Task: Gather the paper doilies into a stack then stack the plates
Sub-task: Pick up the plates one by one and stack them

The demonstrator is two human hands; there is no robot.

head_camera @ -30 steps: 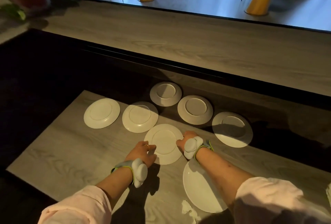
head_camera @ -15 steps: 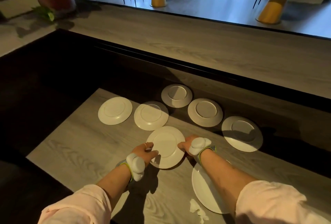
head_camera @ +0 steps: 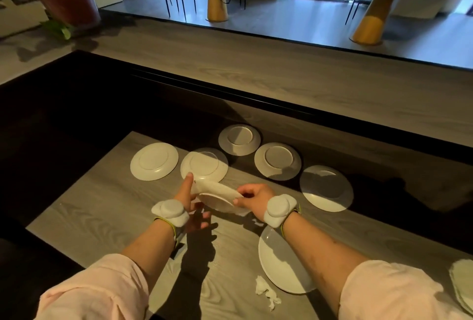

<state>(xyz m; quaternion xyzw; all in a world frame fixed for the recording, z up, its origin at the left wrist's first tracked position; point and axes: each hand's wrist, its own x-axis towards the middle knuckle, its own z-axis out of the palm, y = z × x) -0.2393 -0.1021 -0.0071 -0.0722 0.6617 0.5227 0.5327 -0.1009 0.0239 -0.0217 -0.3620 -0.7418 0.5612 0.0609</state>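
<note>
Nearest, a crumpled white paper scrap (head_camera: 266,291) lies on the grey wood-grain desk (head_camera: 102,207), just beside a large white round plate (head_camera: 279,266). At the right edge, cut off by the frame, sits a pile of white paper doilies (head_camera: 460,286). Beyond, both hands hold a small white plate (head_camera: 217,195) tilted above the desk. The left hand (head_camera: 190,202) has its grip on the left rim, thumb on top and fingers beneath; the right hand (head_camera: 256,196) pinches the right rim. Farther off, five more plates lie flat, from the far-left plate (head_camera: 154,161) to the far-right plate (head_camera: 326,187).
</note>
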